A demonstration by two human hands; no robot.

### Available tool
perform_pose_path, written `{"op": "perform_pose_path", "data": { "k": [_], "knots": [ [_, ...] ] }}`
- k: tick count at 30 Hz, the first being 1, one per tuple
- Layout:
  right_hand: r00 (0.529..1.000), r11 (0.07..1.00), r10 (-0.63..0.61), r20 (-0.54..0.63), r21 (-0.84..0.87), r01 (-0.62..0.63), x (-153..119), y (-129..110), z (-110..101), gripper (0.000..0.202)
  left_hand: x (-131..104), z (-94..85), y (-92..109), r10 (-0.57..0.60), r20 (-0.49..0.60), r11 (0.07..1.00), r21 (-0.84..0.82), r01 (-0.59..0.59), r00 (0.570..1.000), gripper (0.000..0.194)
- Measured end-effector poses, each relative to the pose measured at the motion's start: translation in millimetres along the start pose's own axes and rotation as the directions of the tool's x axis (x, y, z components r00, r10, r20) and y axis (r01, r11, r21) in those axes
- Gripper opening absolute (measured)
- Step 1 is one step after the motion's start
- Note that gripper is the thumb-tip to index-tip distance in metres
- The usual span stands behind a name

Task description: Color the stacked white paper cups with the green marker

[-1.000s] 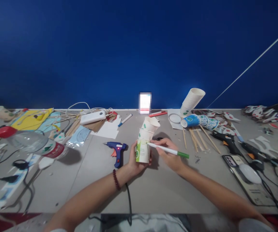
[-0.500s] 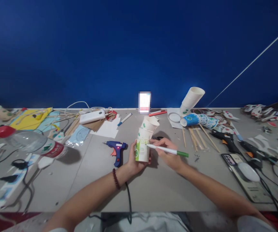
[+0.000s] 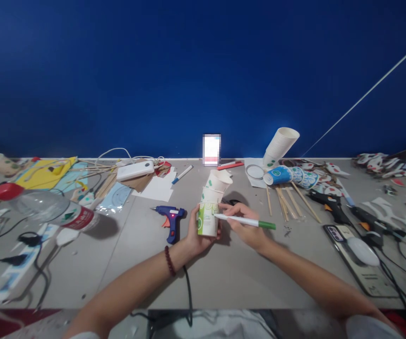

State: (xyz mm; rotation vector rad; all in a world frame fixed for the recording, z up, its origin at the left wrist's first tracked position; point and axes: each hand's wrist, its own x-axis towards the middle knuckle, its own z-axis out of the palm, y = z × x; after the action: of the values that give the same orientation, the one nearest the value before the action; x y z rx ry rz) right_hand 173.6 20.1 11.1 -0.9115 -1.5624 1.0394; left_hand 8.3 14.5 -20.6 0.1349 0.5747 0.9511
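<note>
Brought the pen (image 3: 247,220) slightly lower along the printed front of the cups (image 3: 209,219) since the earlier frame. Holding the cups in the left hand (image 3: 200,240), curled around the bottom one, with their long axis running up and away, bent rightward at the top. Pinching the pen in the right hand (image 3: 247,230), just right of the cups, nearly crosswise to them, pointing left. Cannot tell touching from barely apart at the tip.

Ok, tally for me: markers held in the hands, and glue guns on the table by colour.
Green-and-white marker, in the right hand: 1
Blue glue gun: 1
Black glue guns: 2
Total: 4
</note>
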Motion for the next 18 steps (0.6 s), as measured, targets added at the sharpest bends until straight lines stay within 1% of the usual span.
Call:
{"op": "perform_pose_path", "data": {
  "k": [6,10,18],
  "knots": [
    [1.000,1.000,-0.002,0.017,-0.006,0.002,-0.6,0.4,0.0,0.014,1.8,-2.8,-0.4,-0.005,-0.016,1.000,-0.023,0.004,1.000,0.050],
    [1.000,1.000,-0.003,0.024,-0.002,0.003,-0.1,-1.6,0.4,0.013,3.9,-5.3,-0.1,-0.013,-0.011,1.000,-0.004,0.013,1.000,0.052],
    [0.999,1.000,-0.002,0.046,0.001,0.002,0.7,-5.8,-0.1,0.013,2.5,-3.6,0.5,-0.019,-0.030,0.999,-0.030,0.018,0.999,0.050]
  ]
}}
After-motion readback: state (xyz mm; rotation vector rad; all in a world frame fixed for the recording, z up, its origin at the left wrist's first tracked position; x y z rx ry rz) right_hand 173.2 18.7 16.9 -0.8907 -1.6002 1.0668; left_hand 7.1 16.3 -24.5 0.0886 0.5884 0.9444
